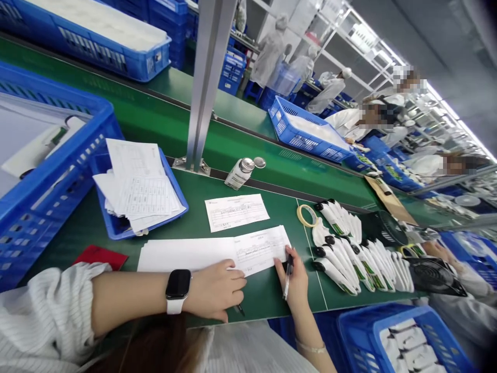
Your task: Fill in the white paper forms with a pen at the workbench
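On the green bench in front of me lies an opened form pad (186, 252), its right page printed and with some handwriting. My left hand (217, 290), watch at the wrist, rests palm down across the pad's lower edge with its fingers spread. A dark pointed tip (239, 310) sticks out beside those fingers; what it belongs to is hidden. In my right hand (297, 280) is a pen (288, 274), held upright-ish against the palm, while thumb and fingertips touch the page's right edge. A loose filled-in form (236, 212) lies just beyond the pad.
A small blue tray (182, 204) of papers stands left, beside a large blue crate (97, 111). Behind the forms are a white bottle (237, 175) and a metal post (205, 83). Tape (306, 216) and rows of white handheld devices (341, 264) lie right, near a co-worker's hand (438, 251).
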Available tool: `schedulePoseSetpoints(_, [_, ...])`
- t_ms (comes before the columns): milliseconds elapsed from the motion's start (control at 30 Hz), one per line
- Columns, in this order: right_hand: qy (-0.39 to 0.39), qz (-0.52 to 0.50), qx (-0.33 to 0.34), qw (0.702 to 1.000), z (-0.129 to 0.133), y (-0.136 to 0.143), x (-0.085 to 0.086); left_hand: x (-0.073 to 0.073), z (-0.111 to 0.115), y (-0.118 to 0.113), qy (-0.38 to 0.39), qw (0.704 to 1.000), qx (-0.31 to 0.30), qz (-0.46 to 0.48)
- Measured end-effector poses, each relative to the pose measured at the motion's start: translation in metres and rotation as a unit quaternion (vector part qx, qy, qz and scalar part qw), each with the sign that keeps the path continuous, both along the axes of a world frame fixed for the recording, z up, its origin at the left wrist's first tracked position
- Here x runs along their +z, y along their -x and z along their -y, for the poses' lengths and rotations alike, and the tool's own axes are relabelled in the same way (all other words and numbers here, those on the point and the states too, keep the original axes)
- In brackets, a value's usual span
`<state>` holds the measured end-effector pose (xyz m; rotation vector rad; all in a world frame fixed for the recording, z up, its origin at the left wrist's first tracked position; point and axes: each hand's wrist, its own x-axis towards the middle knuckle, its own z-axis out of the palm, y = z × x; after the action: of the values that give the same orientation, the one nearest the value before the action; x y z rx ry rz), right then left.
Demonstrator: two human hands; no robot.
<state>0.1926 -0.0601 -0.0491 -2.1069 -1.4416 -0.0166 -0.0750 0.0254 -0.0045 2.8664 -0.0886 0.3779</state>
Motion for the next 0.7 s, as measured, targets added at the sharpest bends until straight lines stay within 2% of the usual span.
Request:
schedulePoseSetpoints(200, [-0.006,-0.003,0.018,1.000,-0.002,0.005,0.005,0.002,0.000,0.001,-0.002,1.000,-0.004,-0.010])
schedulePoseSetpoints(500, [0.016,-0.010,-0.021,1.000,-0.003,0.005,0.005,0.002,0.001,0.002,-0.007,1.000,0.002,0.006])
schedulePoseSetpoints(700, [0.021,-0.026,0.042,0.999,-0.004,0.022,0.007,0.000,0.001,0.003,-0.027,1.000,-0.003,-0.006])
